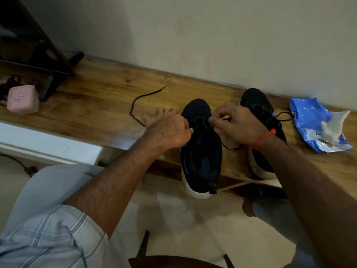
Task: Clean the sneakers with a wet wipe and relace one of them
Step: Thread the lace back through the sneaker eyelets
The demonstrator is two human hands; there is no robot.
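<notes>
While both hands work over it, the near sneaker (201,144) sits at the front edge of the wooden desk (100,97), its white heel hanging out past that edge and its toe pointing toward the wall. The left hand (170,130) pinches the black lace (141,101) just beside the shoe's left eyelets, other fingers spread loose behind it, and the free end of that lace trails off across the desk toward the back edge. The right hand (237,124) (red thread bracelet (264,137) on the wrist) pinches the other run of lace between thumb and fingertips right over the tongue area, fingers curled tight. The second sneaker (260,113) stands just beside it on the right, partly hidden by the right forearm, already laced as far as I can tell. A crumpled blue wet wipe pack (316,124) lies near the desk's right end. Over by the left end there's a small pink box (23,99).
</notes>
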